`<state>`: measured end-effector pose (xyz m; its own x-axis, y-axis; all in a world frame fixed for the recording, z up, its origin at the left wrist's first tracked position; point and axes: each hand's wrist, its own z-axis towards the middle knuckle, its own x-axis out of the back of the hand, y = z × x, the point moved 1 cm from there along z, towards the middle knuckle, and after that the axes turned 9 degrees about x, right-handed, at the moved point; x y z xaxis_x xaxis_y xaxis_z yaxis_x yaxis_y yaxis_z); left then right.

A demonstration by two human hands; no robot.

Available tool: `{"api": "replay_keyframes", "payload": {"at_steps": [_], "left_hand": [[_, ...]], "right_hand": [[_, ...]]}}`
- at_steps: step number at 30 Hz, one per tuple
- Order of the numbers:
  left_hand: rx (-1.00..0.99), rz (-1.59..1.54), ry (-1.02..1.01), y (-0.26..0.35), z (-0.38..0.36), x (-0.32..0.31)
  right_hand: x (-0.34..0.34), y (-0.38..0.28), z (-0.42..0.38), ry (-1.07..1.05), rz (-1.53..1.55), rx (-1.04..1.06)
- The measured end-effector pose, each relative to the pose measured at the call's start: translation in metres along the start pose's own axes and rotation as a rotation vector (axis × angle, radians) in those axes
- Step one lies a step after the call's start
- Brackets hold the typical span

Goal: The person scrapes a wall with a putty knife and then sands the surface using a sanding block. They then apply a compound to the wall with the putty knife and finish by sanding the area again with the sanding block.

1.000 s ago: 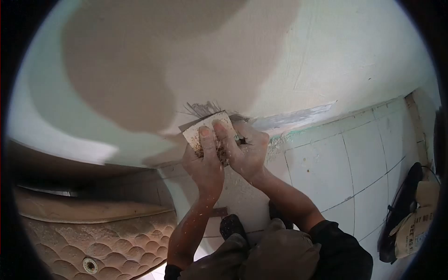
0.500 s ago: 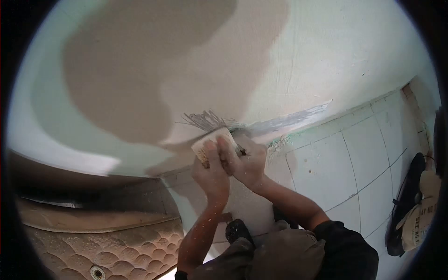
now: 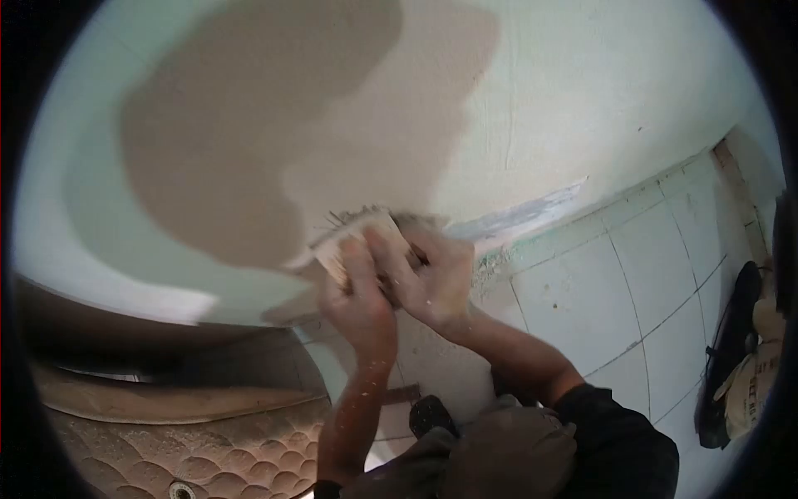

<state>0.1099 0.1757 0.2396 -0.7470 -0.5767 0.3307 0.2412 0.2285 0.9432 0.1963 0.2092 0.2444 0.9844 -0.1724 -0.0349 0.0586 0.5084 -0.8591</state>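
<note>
Both of my hands are closed around a pale, flat rectangular block [image 3: 332,254], its far edge against the low part of the wall [image 3: 573,100]. My left hand [image 3: 359,312] grips the near left side with its thumb laid along the top. My right hand [image 3: 440,283] wraps the right side, fingers over the upper face; its outline is smeared by motion. Dark scratch marks [image 3: 345,218] show on the wall just beyond the block. The block's underside and exact kind are hidden. White specks of dust lie on my forearms.
White floor tiles [image 3: 603,308] run along the wall's base, with crumbs of debris [image 3: 492,264] at the joint. A dusty quilted mattress [image 3: 208,466] is at lower left. At far right lie a black object [image 3: 727,358] and a printed sack [image 3: 752,391]. A grey strip [image 3: 524,212] marks the lower wall.
Both hands and the block have shifted left and slightly up along the wall. The block now covers part of the dark scratch marks. The view has tilted a little.
</note>
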Motion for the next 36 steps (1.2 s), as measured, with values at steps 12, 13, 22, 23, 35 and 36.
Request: {"api": "replay_keyframes", "payload": {"at_steps": [12,13,22,23,35,36], "left_hand": [[-0.044,-0.118,-0.053,-0.017,0.001,-0.01],[-0.115,-0.26,-0.078,0.005,0.003,-0.007],[-0.198,-0.112,0.047,-0.038,-0.008,-0.032],[-0.203,-0.14,0.044,-0.042,-0.009,-0.035],[-0.1,-0.095,0.011,-0.025,-0.013,-0.025],[-0.054,-0.055,0.019,-0.021,-0.011,-0.019]], "right_hand": [[0.007,0.017,-0.007,-0.033,-0.009,0.016],[0.007,0.001,0.008,-0.061,-0.023,0.069],[0.01,0.054,-0.039,-0.041,-0.031,-0.008],[0.01,0.057,-0.042,-0.054,-0.016,-0.131],[0.008,0.046,-0.033,0.028,0.044,-0.055],[0.005,0.048,-0.032,0.022,0.047,-0.055]]}}
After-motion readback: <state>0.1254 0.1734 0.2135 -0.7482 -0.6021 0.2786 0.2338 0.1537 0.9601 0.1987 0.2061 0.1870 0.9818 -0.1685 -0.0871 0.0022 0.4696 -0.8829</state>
